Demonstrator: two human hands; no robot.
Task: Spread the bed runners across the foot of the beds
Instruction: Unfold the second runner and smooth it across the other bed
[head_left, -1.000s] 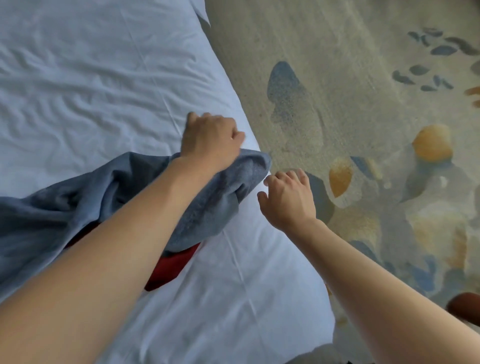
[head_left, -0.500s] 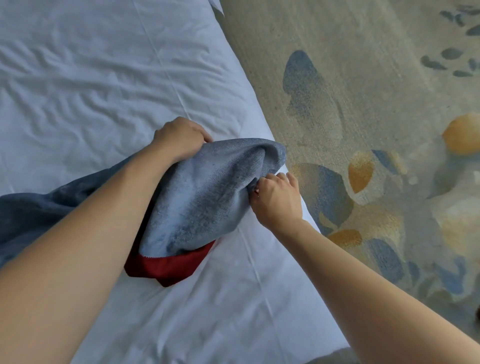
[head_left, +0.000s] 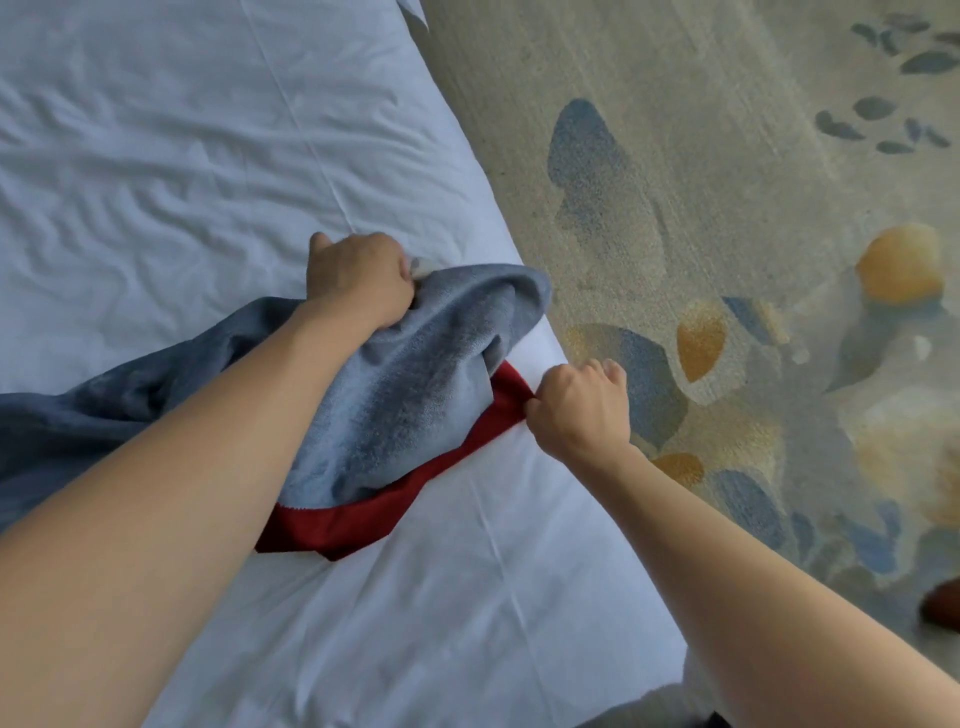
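Runner (head_left: 395, 384) bunched at bed (head_left: 208, 156) edge, unspread; L hand (head_left: 358, 278) grips grey side, R hand (head_left: 582, 410) pinches red corner.

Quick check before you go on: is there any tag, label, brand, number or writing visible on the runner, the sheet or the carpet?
None: no readable text anywhere in this view.
Grey-blue plush bed runner with red satin lining: no tag or label shows.
White bed sheet: plain, only creases.
Beige carpet with blue and orange blotches: pattern only, no lettering.
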